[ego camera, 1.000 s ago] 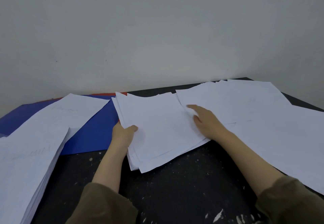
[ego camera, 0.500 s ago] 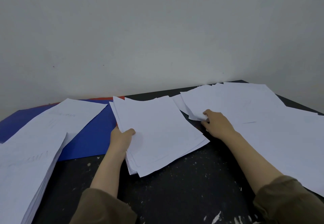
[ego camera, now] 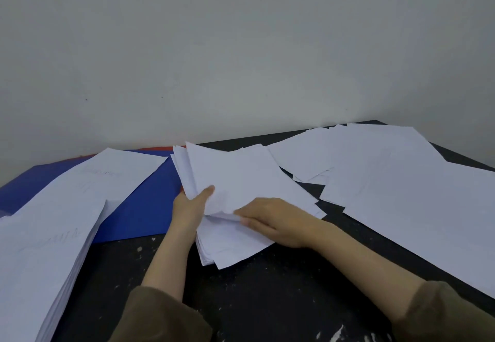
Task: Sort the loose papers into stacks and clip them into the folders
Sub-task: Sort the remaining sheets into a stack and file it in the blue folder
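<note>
A loose stack of white papers [ego camera: 241, 178] lies in the middle of the black table [ego camera: 267, 293]. My left hand [ego camera: 191, 207] grips the stack's left edge, thumb on top. My right hand [ego camera: 278, 221] lies across the stack's near part, its fingertips pinching the lifted edge of some upper sheets. A blue folder [ego camera: 144, 207] lies flat to the left, with a red folder [ego camera: 160, 149] showing at its far edge. Many loose sheets [ego camera: 388, 181] are spread over the right side of the table.
A thick pile of white paper [ego camera: 40, 261] sits at the near left, and another sheet pile [ego camera: 112, 178] lies on the blue folder. A grey wall [ego camera: 241, 47] stands right behind the table. White specks dot the table's near surface.
My right hand left the loose sheets on the right and came across onto the middle stack, lifting an edge of its upper sheets. My left hand kept its grip on the stack.
</note>
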